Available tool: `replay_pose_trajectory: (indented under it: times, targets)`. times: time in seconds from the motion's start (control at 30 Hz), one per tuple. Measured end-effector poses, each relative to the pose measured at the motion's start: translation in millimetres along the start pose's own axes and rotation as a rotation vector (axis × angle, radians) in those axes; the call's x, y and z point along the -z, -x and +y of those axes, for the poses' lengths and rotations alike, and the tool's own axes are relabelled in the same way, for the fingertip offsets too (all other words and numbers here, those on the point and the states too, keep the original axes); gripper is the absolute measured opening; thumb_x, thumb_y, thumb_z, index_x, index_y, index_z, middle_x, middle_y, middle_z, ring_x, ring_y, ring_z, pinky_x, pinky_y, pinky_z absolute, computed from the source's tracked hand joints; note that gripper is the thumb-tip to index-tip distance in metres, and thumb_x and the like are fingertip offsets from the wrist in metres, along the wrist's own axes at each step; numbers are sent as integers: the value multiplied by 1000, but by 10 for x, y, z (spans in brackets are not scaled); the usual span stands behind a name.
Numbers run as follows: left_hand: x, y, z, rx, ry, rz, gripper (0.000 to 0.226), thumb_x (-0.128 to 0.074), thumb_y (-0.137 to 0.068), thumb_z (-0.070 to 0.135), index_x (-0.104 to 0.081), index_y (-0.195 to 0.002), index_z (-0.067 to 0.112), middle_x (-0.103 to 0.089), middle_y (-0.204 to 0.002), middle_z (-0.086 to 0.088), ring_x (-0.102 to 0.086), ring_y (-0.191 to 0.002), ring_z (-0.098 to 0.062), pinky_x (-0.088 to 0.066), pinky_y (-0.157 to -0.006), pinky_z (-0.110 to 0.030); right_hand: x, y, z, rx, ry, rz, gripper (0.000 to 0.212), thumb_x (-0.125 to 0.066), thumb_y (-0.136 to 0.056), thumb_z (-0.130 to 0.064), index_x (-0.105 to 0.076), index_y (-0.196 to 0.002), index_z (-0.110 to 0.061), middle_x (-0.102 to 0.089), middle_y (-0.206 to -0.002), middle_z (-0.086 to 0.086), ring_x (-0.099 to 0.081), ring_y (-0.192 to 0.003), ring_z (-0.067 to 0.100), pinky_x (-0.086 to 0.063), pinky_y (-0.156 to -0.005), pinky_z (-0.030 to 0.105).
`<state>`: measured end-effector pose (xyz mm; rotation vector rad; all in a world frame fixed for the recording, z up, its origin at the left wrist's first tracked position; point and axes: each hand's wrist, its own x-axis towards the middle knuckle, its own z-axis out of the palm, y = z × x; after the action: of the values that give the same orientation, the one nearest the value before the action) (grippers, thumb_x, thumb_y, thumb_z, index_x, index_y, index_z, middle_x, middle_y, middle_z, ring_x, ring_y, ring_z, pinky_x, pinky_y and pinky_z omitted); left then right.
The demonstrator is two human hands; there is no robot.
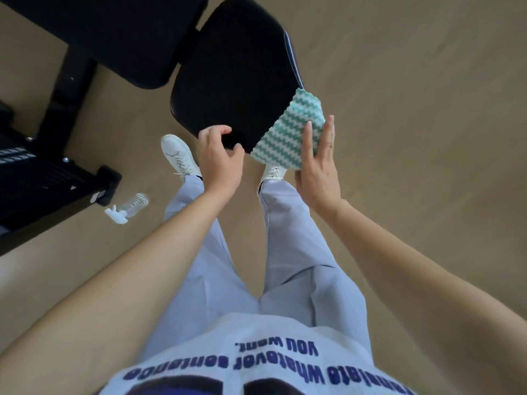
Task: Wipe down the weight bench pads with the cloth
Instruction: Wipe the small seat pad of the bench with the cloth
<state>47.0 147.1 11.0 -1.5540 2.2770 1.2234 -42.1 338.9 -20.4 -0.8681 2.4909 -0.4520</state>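
Note:
The black seat pad [233, 72] of the weight bench fills the upper middle, with the black back pad [114, 32] beyond it at the upper left. A green and white zigzag cloth [288, 132] lies folded over the seat pad's near right corner. My right hand [318, 169] presses flat on the cloth, fingers extended over it. My left hand [221, 158] curls around the seat pad's near edge, thumb and fingers gripping it.
The bench's black metal frame [65, 89] and foot [108, 183] stand at the left. A clear spray bottle [128, 208] lies on the tan floor beside the foot. My white shoes [178, 153] are under the seat pad's near edge.

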Motion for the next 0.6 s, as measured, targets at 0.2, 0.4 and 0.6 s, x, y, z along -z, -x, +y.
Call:
replay_pose_trajectory:
  times: [0.2,0.4,0.6]
  targets:
    - [-86,-117,47,-36,-245,-211,65,-58,-101,31,-32,-159,19,-15,-169,-11,-15,-156,-31,-20,-125,-43,40,-4,-191,-462,-776,-11,109,-75,-89,-35,2,-163,-13,-10,-168,10,-14,-156,23,-27,-121,34]
    - [-152,-182,56,-44,-346,-241,67,-59,-101,37,-30,-159,23,-14,-170,-11,-9,-156,-36,-28,-119,-46,241,-597,-129,-502,-603,-42,64,-67,-89,-55,-46,-142,-25,-59,-119,-16,-59,-115,14,-49,-94,34]
    - [-108,-251,-5,-134,-433,-275,65,-60,-100,42,-36,-157,21,-18,-168,-15,-10,-154,-45,-32,-116,-51,338,-1405,-240,-391,-273,-290,65,-56,-92,-67,-44,-126,-14,-58,-107,-1,-57,-93,25,-41,-74,38]
